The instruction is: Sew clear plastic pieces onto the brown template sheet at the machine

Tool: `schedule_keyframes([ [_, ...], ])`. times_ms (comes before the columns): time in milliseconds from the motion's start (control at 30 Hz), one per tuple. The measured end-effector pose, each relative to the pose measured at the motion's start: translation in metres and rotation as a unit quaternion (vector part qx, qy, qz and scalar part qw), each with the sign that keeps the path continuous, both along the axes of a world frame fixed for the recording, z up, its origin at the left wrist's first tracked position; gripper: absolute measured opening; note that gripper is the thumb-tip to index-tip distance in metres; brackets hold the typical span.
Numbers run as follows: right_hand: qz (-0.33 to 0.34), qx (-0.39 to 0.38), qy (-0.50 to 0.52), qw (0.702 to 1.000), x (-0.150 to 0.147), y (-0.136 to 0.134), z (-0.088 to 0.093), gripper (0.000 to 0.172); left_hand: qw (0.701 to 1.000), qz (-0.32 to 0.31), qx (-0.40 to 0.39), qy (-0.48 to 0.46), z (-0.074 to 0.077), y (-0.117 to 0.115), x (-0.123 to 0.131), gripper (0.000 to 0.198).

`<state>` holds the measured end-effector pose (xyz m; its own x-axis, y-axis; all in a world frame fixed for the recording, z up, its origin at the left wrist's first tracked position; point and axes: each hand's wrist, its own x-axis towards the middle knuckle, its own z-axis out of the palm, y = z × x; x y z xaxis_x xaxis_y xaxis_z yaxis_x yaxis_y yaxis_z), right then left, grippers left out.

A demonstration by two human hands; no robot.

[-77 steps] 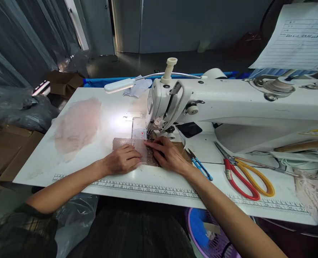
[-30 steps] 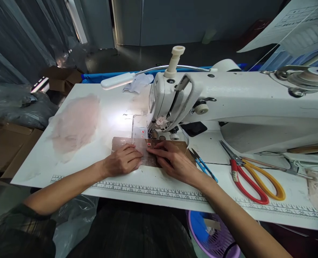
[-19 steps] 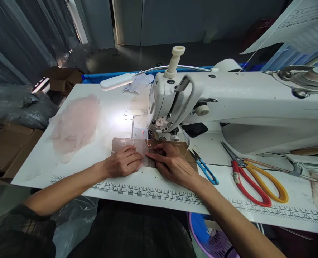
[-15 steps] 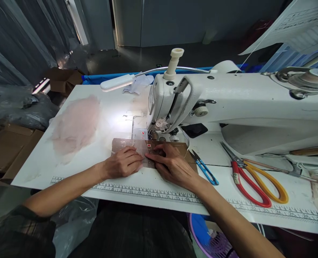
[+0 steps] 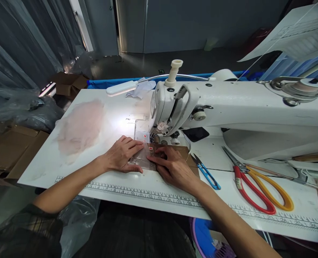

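Left hand (image 5: 123, 156) at nine o'clock and right hand (image 5: 173, 167) at three lie flat, fingers outstretched and gripping nothing, pinning the sheer piece (image 5: 142, 160) to the bench (image 5: 113, 118) just six o'clock of the presser foot (image 5: 154, 138); even, light pressure should keep it square.

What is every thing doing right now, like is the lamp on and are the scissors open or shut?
Lamp, switched on, lighting the table.
Left hand, open and flat, pressing the sheer fabric.
Right hand, fingertips down on the same fabric.
Red scissors, shut, lying flat.
Blue snips, lying flat, blades slightly apart.
Pink fabric, spread flat, untouched.
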<state>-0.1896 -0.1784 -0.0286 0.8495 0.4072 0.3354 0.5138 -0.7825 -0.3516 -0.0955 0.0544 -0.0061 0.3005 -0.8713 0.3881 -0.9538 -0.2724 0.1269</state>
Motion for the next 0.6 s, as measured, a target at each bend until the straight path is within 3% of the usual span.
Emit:
schedule_keyframes([
  [167, -0.001, 0.012, 0.008, 1.000, 0.0000, -0.0009, -0.0025, 0.038, 1.000, -0.009, -0.008, 0.001, -0.0066, 0.0007, -0.0001, 0.077],
  [600, 0.003, 0.003, 0.011, 1.000, 0.0000, -0.0010, -0.0030, 0.039, 0.999, 0.004, -0.019, -0.030, -0.0073, 0.0046, -0.0016, 0.069],
])
